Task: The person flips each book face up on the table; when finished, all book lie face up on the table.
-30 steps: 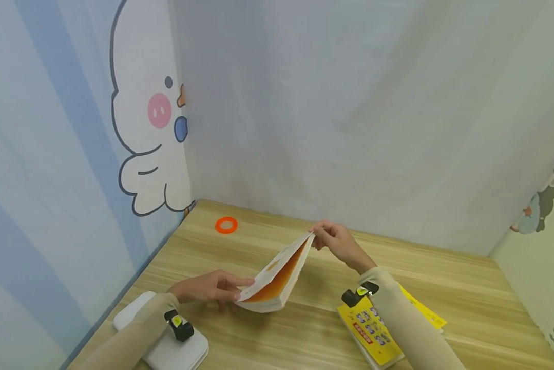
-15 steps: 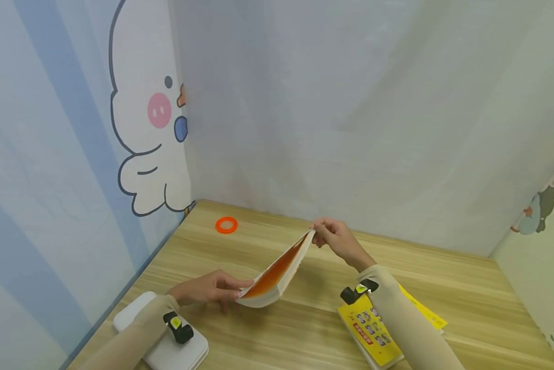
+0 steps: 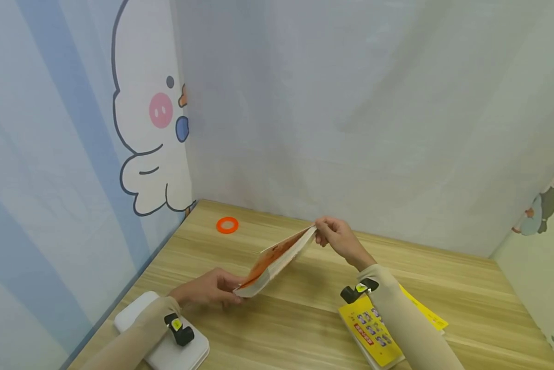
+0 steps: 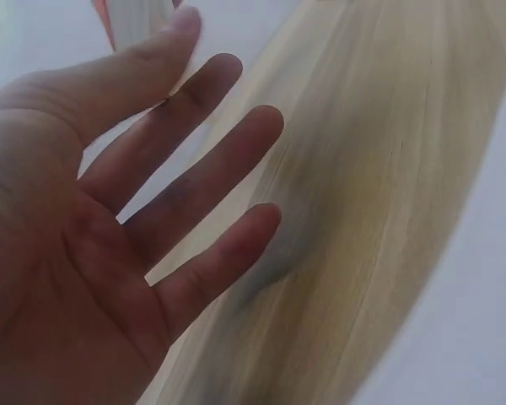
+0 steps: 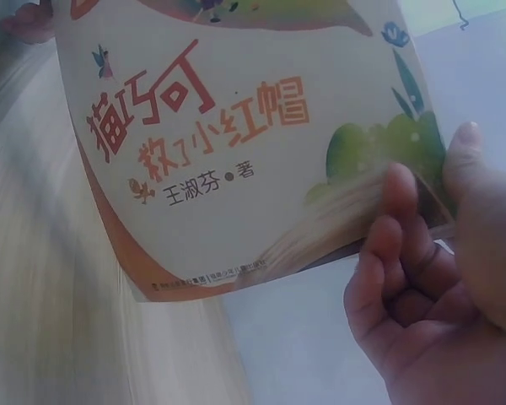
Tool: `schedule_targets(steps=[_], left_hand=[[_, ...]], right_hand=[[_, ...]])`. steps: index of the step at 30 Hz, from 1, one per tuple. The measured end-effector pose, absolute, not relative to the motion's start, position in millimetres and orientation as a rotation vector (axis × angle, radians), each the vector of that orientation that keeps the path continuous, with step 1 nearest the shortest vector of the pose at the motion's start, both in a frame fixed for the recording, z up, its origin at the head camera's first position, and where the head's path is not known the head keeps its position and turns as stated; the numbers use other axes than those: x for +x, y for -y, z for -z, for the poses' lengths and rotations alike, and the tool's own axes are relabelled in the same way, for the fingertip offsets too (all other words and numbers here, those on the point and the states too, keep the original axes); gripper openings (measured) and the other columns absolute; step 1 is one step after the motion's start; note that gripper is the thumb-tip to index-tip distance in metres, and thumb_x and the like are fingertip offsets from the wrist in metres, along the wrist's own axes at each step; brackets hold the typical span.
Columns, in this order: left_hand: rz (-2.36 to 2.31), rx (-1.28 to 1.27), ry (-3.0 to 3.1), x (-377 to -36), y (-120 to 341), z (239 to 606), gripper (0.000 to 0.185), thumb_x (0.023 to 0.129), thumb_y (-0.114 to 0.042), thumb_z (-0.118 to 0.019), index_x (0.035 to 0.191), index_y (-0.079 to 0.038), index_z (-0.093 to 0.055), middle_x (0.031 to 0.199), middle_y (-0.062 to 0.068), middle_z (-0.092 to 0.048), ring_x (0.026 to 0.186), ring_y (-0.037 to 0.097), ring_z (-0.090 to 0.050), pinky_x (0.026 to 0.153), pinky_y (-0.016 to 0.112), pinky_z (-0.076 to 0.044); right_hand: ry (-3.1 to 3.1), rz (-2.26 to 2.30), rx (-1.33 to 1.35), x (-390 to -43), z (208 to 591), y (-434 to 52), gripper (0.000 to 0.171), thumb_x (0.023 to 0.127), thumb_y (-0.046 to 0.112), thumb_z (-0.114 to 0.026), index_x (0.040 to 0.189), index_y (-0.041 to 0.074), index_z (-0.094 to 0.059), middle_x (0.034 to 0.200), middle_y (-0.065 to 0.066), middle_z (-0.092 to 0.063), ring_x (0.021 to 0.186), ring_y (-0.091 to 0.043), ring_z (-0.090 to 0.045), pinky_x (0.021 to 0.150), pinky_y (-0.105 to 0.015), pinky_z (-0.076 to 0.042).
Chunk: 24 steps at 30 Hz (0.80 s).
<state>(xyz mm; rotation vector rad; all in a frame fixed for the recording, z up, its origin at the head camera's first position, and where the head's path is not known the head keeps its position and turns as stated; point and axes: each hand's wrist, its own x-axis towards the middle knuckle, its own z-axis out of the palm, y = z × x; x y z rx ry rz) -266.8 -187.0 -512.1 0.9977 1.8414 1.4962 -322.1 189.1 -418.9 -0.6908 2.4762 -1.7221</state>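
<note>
Now the right hand (image 3: 339,239) pinches the book (image 3: 277,259); the spread left hand (image 3: 207,293) steadies its spine.

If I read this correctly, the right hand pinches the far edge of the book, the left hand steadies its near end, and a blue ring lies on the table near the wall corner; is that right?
One detail is off: the ring is orange, not blue, as the head view shows. The rest holds: the right hand pinches the book at its far edge, the left hand steadies its near end, and the ring lies on the table near the wall corner.
</note>
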Motion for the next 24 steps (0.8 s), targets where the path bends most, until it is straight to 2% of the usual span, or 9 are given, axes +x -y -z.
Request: schedule_targets(steps=[5, 10, 12, 14, 19, 24], left_hand=[[-1.488, 1.020, -1.886, -268.1, 187.9, 513.0, 0.035, 0.102, -0.011, -0.062, 0.131, 0.009, -0.063, 0.121, 0.031, -0.069, 0.090, 0.007, -0.066, 0.065, 0.021, -0.056], [-1.479, 0.959, -1.887, -266.6, 187.5, 511.3, 0.037, 0.104, -0.014, -0.059, 0.134, 0.008, -0.062, 0.128, 0.028, -0.068, 0.100, 0.014, -0.072, 0.070, 0.027, -0.061], [-1.475, 0.924, -1.880, -265.8, 187.3, 510.7, 0.037, 0.105, -0.015, -0.058, 0.135, 0.006, -0.061, 0.133, 0.027, -0.065, 0.103, 0.018, -0.074, 0.073, 0.030, -0.062], [-1.472, 0.886, -1.887, -264.9, 187.0, 510.3, 0.036, 0.105, -0.015, -0.057, 0.133, 0.007, -0.062, 0.130, 0.029, -0.067, 0.104, 0.021, -0.074, 0.075, 0.032, -0.063], [-1.440, 0.856, -1.951, -264.0, 188.9, 511.6, 0.031, 0.106, -0.017, -0.057, 0.121, 0.009, -0.067, 0.115, 0.030, -0.073, 0.104, 0.016, -0.073, 0.083, 0.032, -0.062], [-1.438, 0.877, -1.992, -262.6, 193.0, 510.8, 0.033, 0.107, -0.021, -0.055, 0.118, 0.007, -0.068, 0.115, 0.026, -0.074, 0.104, 0.017, -0.073, 0.083, 0.034, -0.062]], right_hand=[[-2.520, 1.705, -0.659, -322.4, 420.0, -190.4, 0.032, 0.111, 0.023, -0.045, 0.101, -0.002, -0.063, 0.067, 0.003, -0.049, 0.060, -0.008, -0.043, 0.061, -0.024, -0.038], [-2.530, 1.686, -0.606, -324.1, 421.0, -191.6, 0.037, 0.112, 0.019, -0.042, 0.094, -0.009, -0.057, 0.064, -0.004, -0.045, 0.055, -0.009, -0.037, 0.055, -0.024, -0.032], [-2.532, 1.689, -0.584, -324.1, 421.6, -191.9, 0.040, 0.112, 0.022, -0.042, 0.091, -0.010, -0.056, 0.062, -0.004, -0.044, 0.053, -0.009, -0.035, 0.053, -0.024, -0.030], [-2.530, 1.692, -0.558, -324.0, 422.9, -192.4, 0.045, 0.112, 0.027, -0.044, 0.089, -0.009, -0.054, 0.062, -0.005, -0.044, 0.052, -0.009, -0.033, 0.051, -0.023, -0.028], [-2.533, 1.670, -0.511, -323.0, 425.1, -194.1, 0.049, 0.110, 0.039, -0.047, 0.083, -0.001, -0.055, 0.059, -0.001, -0.045, 0.051, -0.010, -0.034, 0.051, -0.023, -0.029], [-2.528, 1.648, -0.486, -322.4, 425.8, -194.4, 0.048, 0.109, 0.044, -0.047, 0.081, 0.007, -0.057, 0.058, 0.001, -0.046, 0.056, -0.013, -0.040, 0.058, -0.025, -0.035]])
